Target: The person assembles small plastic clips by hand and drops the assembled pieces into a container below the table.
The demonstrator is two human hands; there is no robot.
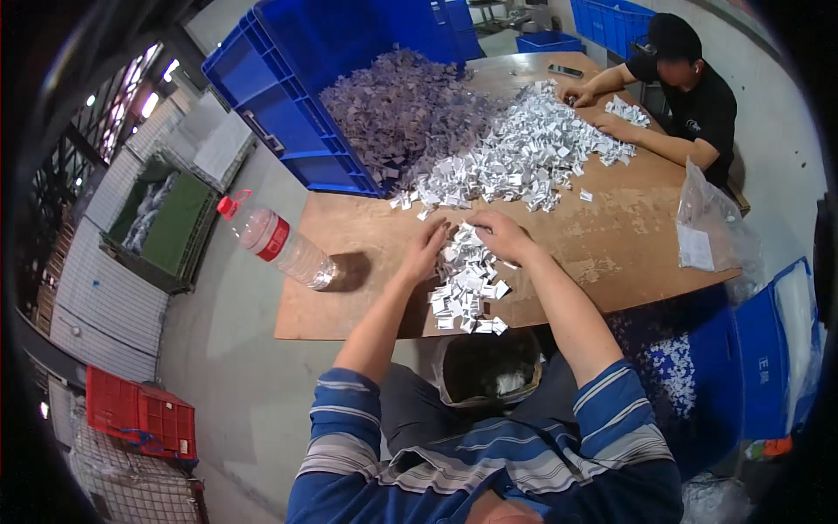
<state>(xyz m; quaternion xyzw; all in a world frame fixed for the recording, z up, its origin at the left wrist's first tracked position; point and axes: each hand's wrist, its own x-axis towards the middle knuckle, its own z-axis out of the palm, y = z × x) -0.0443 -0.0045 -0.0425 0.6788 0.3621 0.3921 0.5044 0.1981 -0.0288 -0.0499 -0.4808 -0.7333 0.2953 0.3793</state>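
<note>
A small heap of white, flat, square-looking pieces (pixel 467 293) lies on the brown table near its front edge, between my forearms. My left hand (pixel 425 251) rests along the left of the heap's far end, fingers stretched forward and slightly bent. From the right, my right hand (pixel 504 237) curves over the same end, its fingertips touching pieces. Neither hand shows a piece clearly gripped. Just beyond my fingertips spreads a much larger pile of the same pieces (pixel 515 157). It runs out of a blue crate (pixel 301 113) tipped on its side.
A clear bottle with a red cap (pixel 275 237) stands left on the table (pixel 349 306). Across at the right, a co-worker (pixel 694 105) handles pieces, near a phone (pixel 566 70). A plastic bag (pixel 711 231) hangs at the right edge. Below sit a lined bin (pixel 443 371) and blue crate (pixel 764 367).
</note>
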